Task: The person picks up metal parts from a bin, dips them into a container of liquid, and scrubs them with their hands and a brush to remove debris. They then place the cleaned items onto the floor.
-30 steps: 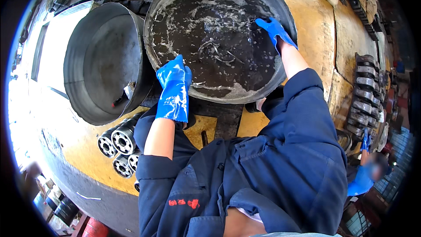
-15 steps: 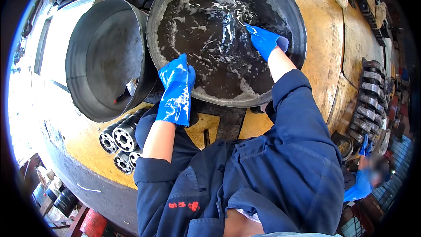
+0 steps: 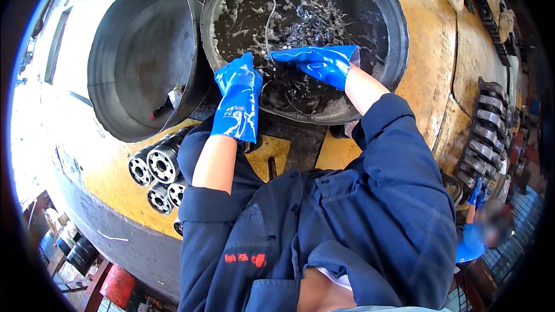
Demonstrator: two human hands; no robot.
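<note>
Forward, thin pale curved strand [image 3: 269, 21]: leads away from nearer blue-gloved right hand [image 3: 318, 62].
Blue-gloved left hand [image 3: 238, 76]: just beside (both grips unclear).

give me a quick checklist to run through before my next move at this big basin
1. Blue gloves worn: ok, on left hand and right hand.
2. Right hand's hold on the thin strand: cannot tell, the grip does not show clearly.
3. View to the bottom of the large basin: not ok, dark liquid hides it.
4. Brush out of the liquid: ok, it lies in the smaller tub.
5. Co-worker's hands away from the basin: ok, well off to the right.
</note>
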